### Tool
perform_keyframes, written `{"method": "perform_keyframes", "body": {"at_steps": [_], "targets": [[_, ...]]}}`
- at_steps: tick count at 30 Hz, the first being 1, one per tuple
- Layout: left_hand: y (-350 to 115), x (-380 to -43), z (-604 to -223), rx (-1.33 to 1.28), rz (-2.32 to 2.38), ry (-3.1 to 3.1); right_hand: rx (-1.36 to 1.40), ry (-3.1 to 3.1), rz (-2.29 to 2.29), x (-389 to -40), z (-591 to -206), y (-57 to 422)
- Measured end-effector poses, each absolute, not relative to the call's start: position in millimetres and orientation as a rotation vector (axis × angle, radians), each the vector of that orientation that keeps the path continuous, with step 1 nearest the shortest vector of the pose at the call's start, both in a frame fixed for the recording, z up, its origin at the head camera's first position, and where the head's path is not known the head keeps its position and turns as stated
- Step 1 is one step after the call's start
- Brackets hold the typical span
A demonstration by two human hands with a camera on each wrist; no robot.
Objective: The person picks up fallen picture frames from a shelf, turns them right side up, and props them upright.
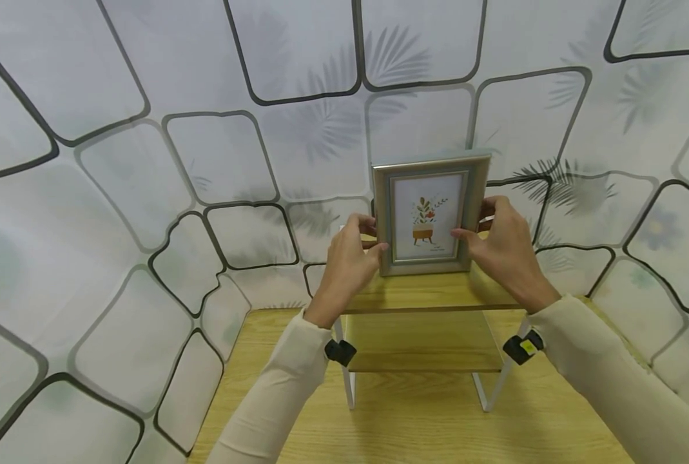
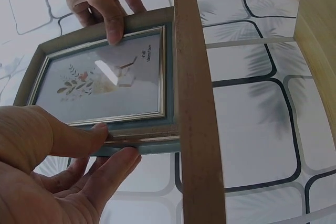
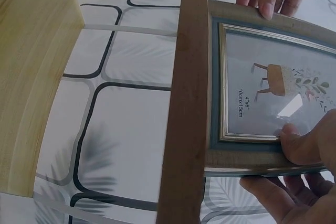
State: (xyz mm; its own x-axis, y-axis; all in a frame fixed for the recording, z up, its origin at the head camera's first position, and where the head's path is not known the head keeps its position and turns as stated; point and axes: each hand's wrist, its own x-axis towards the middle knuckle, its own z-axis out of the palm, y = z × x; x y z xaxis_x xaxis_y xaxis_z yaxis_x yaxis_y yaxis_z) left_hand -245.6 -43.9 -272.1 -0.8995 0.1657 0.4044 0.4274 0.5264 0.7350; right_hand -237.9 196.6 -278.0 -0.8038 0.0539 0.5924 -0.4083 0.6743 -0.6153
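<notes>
A picture frame point(image 1: 428, 219) with a gold-grey border and a potted-plant print stands nearly upright on the top board of a small two-tier shelf point(image 1: 425, 298). My left hand point(image 1: 349, 258) grips its left side, thumb on the front edge and fingers behind. On the opposite side my right hand point(image 1: 506, 248) pinches the border, its thumb reaching onto the front. In the left wrist view the frame's lower edge meets the brown board edge point(image 2: 197, 98). Both hands also show in the right wrist view, where the print point(image 3: 283, 82) carries size text.
Below the top board lies a second wooden tier point(image 1: 425, 341), carried on white metal legs point(image 1: 486, 393). The shelf stands on a wood-grain surface point(image 1: 414, 432). Patterned white wall covering point(image 1: 216, 161) with dark outlines and leaf prints rises behind and at both sides.
</notes>
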Motion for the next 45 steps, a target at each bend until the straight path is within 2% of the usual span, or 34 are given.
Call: {"method": "perform_keyframes", "body": {"at_steps": [15,25,34,45], "targets": [[-45.3,-245.0,-271.4,-0.497,-1.369,-2.492,0.302,-2.304,1.006,-229.9,-274.9,198.5],[-44.0,-245.1,-269.7,-0.483,-1.392,-2.517,0.309,-2.188,0.881,-202.9,-227.4,205.6],[-46.5,-247.3,-269.3,-0.491,-1.377,-2.525,0.432,-2.105,0.791,-204.9,-193.5,168.5],[-51.1,-249.9,-267.5,-0.578,-1.294,-2.52,0.51,-2.249,0.512,-222.9,-190.7,124.7]]}}
